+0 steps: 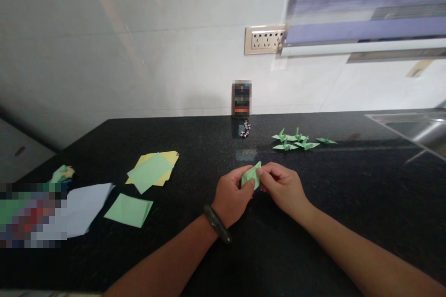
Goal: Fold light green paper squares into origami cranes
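Note:
A piece of light green folded paper (251,175) is held between my two hands above the dark countertop. My left hand (232,195), with a dark bangle on its wrist, pinches the paper's lower left side, thumb on top. On the other side, my right hand (280,184) grips the paper's right edge between thumb and fingers. Parts of the paper are hidden by the fingers. Beyond the right hand stand several green paper cranes (296,140) in a loose group.
A green sheet lies on a yellow paper stack (170,167) at left, with a folded green sheet (128,209) and white paper (85,209) nearby. A phone (241,100) with a beaded strap (245,129) leans against the wall. A metal sink (418,125) is at far right.

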Action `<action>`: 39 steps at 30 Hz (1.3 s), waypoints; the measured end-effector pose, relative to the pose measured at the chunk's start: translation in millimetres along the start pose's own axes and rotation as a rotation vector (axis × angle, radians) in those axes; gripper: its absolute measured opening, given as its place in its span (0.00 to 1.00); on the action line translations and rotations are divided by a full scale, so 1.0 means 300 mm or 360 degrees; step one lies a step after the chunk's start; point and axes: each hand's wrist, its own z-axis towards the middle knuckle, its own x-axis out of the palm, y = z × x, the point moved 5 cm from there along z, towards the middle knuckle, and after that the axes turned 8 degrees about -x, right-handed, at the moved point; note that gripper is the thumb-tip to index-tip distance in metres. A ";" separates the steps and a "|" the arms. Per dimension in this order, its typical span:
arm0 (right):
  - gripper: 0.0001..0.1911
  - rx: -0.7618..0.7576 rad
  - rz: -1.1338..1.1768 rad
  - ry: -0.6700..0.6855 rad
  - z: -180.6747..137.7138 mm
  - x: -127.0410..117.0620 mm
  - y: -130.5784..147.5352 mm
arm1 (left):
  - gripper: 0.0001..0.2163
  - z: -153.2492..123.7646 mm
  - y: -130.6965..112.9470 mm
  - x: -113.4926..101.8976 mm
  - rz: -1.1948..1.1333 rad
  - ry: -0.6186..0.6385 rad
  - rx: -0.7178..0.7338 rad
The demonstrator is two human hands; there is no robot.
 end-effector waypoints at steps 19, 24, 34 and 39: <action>0.12 -0.0056 -0.0017 -0.0075 0.002 -0.014 0.008 | 0.17 -0.003 -0.006 -0.007 0.0103 -0.0059 0.0040; 0.12 -0.0067 0.0006 -0.0073 -0.001 -0.011 0.001 | 0.17 0.000 -0.007 -0.006 0.0165 -0.0061 0.0047; 0.10 0.0351 0.0703 -0.0119 0.001 0.023 -0.047 | 0.18 0.002 -0.003 -0.002 0.0131 -0.0017 -0.0016; 0.10 0.0362 0.0890 -0.0180 -0.005 0.036 -0.067 | 0.17 0.001 -0.004 -0.002 0.0120 0.0010 -0.0004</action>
